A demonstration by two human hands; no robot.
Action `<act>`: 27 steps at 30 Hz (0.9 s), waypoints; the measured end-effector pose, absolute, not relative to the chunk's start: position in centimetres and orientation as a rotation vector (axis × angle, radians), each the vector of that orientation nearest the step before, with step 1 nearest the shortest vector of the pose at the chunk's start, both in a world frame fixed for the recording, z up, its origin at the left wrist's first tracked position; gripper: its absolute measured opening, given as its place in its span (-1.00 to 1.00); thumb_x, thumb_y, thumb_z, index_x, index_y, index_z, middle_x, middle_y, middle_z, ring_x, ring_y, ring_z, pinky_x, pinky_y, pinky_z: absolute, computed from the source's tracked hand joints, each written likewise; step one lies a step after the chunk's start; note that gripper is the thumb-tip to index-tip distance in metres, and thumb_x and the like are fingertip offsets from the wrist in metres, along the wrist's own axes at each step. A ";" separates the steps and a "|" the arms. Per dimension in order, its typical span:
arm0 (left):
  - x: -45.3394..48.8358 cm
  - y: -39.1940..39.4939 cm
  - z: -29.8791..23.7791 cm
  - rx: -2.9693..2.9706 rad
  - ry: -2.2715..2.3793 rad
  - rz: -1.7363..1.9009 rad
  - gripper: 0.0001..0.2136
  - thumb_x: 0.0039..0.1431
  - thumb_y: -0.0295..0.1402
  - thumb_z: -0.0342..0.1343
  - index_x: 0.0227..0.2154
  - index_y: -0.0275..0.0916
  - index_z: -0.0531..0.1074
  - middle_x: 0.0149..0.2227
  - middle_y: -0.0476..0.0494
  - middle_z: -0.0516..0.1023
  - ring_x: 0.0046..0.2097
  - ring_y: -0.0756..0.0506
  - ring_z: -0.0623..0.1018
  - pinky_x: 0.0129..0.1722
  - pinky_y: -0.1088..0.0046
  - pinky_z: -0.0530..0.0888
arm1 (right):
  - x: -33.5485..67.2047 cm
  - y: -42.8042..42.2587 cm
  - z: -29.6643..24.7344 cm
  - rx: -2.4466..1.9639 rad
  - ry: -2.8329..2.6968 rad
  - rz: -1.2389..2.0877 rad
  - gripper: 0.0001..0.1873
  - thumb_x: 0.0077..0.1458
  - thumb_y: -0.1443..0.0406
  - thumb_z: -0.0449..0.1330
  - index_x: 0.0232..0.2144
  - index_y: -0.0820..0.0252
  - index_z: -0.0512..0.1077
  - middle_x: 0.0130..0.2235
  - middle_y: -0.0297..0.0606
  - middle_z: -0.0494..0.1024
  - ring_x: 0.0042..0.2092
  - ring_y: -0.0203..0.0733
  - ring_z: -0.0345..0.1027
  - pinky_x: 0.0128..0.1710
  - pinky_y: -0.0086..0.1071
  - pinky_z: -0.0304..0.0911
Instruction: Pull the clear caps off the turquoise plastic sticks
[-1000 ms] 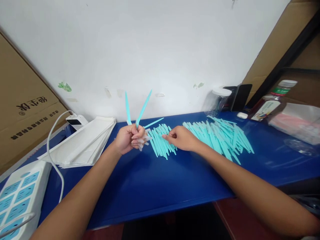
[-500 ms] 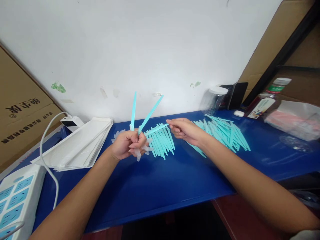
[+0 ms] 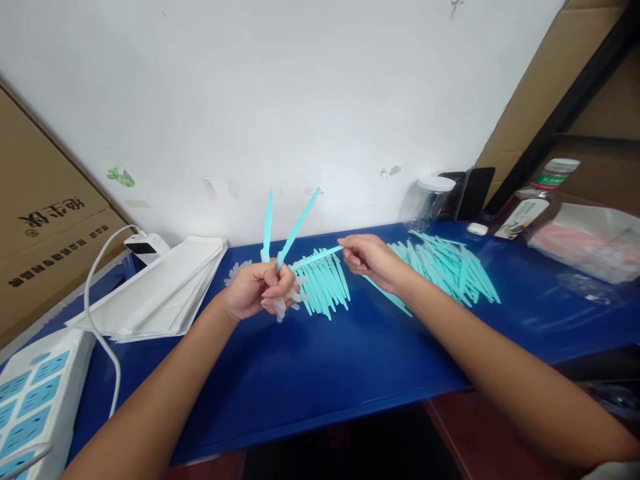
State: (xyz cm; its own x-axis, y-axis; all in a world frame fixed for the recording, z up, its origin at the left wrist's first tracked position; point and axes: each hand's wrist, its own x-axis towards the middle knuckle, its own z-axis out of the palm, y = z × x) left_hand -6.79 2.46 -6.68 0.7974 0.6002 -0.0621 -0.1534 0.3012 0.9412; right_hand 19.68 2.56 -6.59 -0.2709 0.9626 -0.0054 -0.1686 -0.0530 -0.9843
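Observation:
My left hand (image 3: 263, 290) is closed around two slim turquoise plastic sticks (image 3: 300, 227), which fan upward from the fist. Small translucent plastic pieces (image 3: 280, 308) poke out below its fingers. My right hand (image 3: 370, 259) pinches the tip of another turquoise stick (image 3: 323, 254), whose other end reaches toward the left fist; whether it touches is hidden. Behind and between the hands lies a row of turquoise sticks (image 3: 325, 287) on the blue table. A larger loose pile of turquoise sticks (image 3: 450, 270) is beyond my right forearm. More translucent pieces (image 3: 235, 270) lie behind my left hand.
White flat envelopes (image 3: 160, 293), a white device with a cable (image 3: 147, 247) and a power strip (image 3: 37, 400) are at left. Along the right stand a clear jar (image 3: 427, 203), a dark phone (image 3: 475, 193), a bottle (image 3: 530, 200) and a plastic bag (image 3: 587, 240). A white wall closes the back.
My right hand has shifted slightly to the right with its stick. The sticks in my left fist have tilted a little; its grip stays the same.

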 end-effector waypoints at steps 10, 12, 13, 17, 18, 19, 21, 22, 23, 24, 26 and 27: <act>-6.5 2.2 -6.5 1.127 0.424 0.528 -0.81 -0.15 -0.37 0.04 -0.78 -0.25 0.32 -0.79 -0.04 0.05 -0.67 -0.02 0.14 -0.68 0.50 0.05 | 20.1 2.4 -6.4 -0.855 -1.347 1.579 -0.58 0.16 0.24 0.28 -0.63 0.15 0.20 -0.63 -0.50 0.06 -0.57 -0.40 -0.18 -0.55 -0.38 -0.26; -6.5 2.1 -6.4 1.136 0.422 0.535 -0.80 -0.15 -0.37 0.04 -0.78 -0.25 0.32 -0.79 -0.04 0.04 -0.67 -0.02 0.15 -0.68 0.50 0.06 | 20.2 2.4 -6.3 -0.828 -1.364 1.589 -0.58 0.17 0.24 0.27 -0.62 0.15 0.19 -0.62 -0.50 0.05 -0.56 -0.40 -0.19 -0.54 -0.38 -0.26; -6.4 2.0 -6.4 1.142 0.425 0.533 -0.81 -0.16 -0.37 0.04 -0.79 -0.25 0.31 -0.79 -0.05 0.04 -0.67 -0.02 0.16 -0.68 0.50 0.06 | 20.2 2.4 -6.4 -0.821 -1.376 1.599 -0.58 0.17 0.24 0.27 -0.62 0.15 0.20 -0.62 -0.50 0.06 -0.56 -0.40 -0.19 -0.54 -0.38 -0.26; -6.0 1.7 -6.3 1.156 0.442 0.522 -0.81 -0.20 -0.38 0.03 -0.81 -0.23 0.26 -0.79 -0.04 0.00 -0.68 -0.01 0.10 -0.67 0.49 0.06 | 19.7 2.3 -6.8 -0.850 -1.390 1.629 -0.60 0.19 0.23 0.26 -0.60 0.15 0.22 -0.60 -0.49 0.08 -0.58 -0.40 -0.15 -0.54 -0.38 -0.26; -5.9 1.6 -6.4 1.157 0.448 0.522 -0.81 -0.21 -0.38 0.03 -0.82 -0.22 0.25 -0.78 -0.04 0.01 -0.68 0.00 0.10 -0.67 0.48 0.07 | 19.6 2.3 -6.9 -0.856 -1.381 1.627 -0.60 0.19 0.24 0.26 -0.60 0.16 0.22 -0.60 -0.49 0.09 -0.58 -0.40 -0.15 -0.54 -0.38 -0.26; -5.8 1.6 -6.4 1.156 0.454 0.522 -0.81 -0.21 -0.38 0.03 -0.82 -0.22 0.24 -0.78 -0.04 0.02 -0.69 0.00 0.10 -0.67 0.48 0.07 | 19.6 2.3 -6.9 -0.859 -1.375 1.624 -0.61 0.19 0.24 0.26 -0.60 0.16 0.22 -0.60 -0.49 0.09 -0.58 -0.41 -0.14 -0.54 -0.38 -0.26; -5.8 1.7 -6.4 1.154 0.458 0.524 -0.81 -0.20 -0.37 0.02 -0.81 -0.22 0.23 -0.79 -0.06 0.05 -0.70 0.00 0.10 -0.67 0.48 0.08 | 19.6 2.4 -6.9 -0.859 -1.370 1.618 -0.61 0.18 0.25 0.26 -0.61 0.17 0.23 -0.60 -0.49 0.09 -0.58 -0.41 -0.14 -0.55 -0.38 -0.26; -5.8 1.7 -6.4 1.155 0.454 0.525 -0.81 -0.20 -0.37 0.02 -0.81 -0.22 0.24 -0.79 -0.07 0.06 -0.70 0.00 0.10 -0.67 0.47 0.08 | 19.7 2.5 -6.9 -0.859 -1.361 1.618 -0.60 0.18 0.25 0.26 -0.62 0.17 0.22 -0.61 -0.49 0.08 -0.58 -0.41 -0.15 -0.55 -0.38 -0.26; -5.9 1.7 -6.3 1.157 0.451 0.532 -0.81 -0.18 -0.37 0.02 -0.81 -0.21 0.23 -0.80 -0.06 0.06 -0.71 0.00 0.10 -0.67 0.47 0.09 | 19.9 2.7 -6.8 -0.861 -1.339 1.617 -0.60 0.17 0.25 0.26 -0.63 0.16 0.21 -0.62 -0.50 0.07 -0.58 -0.41 -0.17 -0.56 -0.38 -0.26; -6.0 1.7 -6.2 1.159 0.448 0.549 -0.80 -0.17 -0.37 0.02 -0.80 -0.21 0.23 -0.80 -0.06 0.06 -0.71 0.01 0.09 -0.66 0.47 0.10 | 20.2 2.9 -6.7 -0.867 -1.299 1.612 -0.59 0.16 0.25 0.25 -0.64 0.15 0.19 -0.63 -0.50 0.04 -0.59 -0.41 -0.19 -0.56 -0.38 -0.27; -6.3 1.8 -5.9 1.166 0.445 0.593 -0.79 -0.15 -0.39 0.03 -0.80 -0.20 0.21 -0.80 -0.04 0.06 -0.71 0.01 0.09 -0.66 0.47 0.12 | 20.7 3.4 -6.6 -0.910 -1.191 1.574 -0.60 0.13 0.27 0.22 -0.65 0.13 0.15 -0.64 -0.51 0.00 -0.60 -0.40 -0.23 -0.58 -0.37 -0.31; -6.4 1.9 -5.8 1.168 0.446 0.616 -0.79 -0.15 -0.40 0.04 -0.80 -0.20 0.20 -0.81 -0.03 0.05 -0.71 0.01 0.10 -0.66 0.47 0.13 | 21.0 3.6 -6.5 -0.953 -1.143 1.529 -0.62 0.11 0.28 0.20 -0.65 0.12 0.14 -0.64 -0.51 0.00 -0.60 -0.39 -0.24 -0.58 -0.36 -0.32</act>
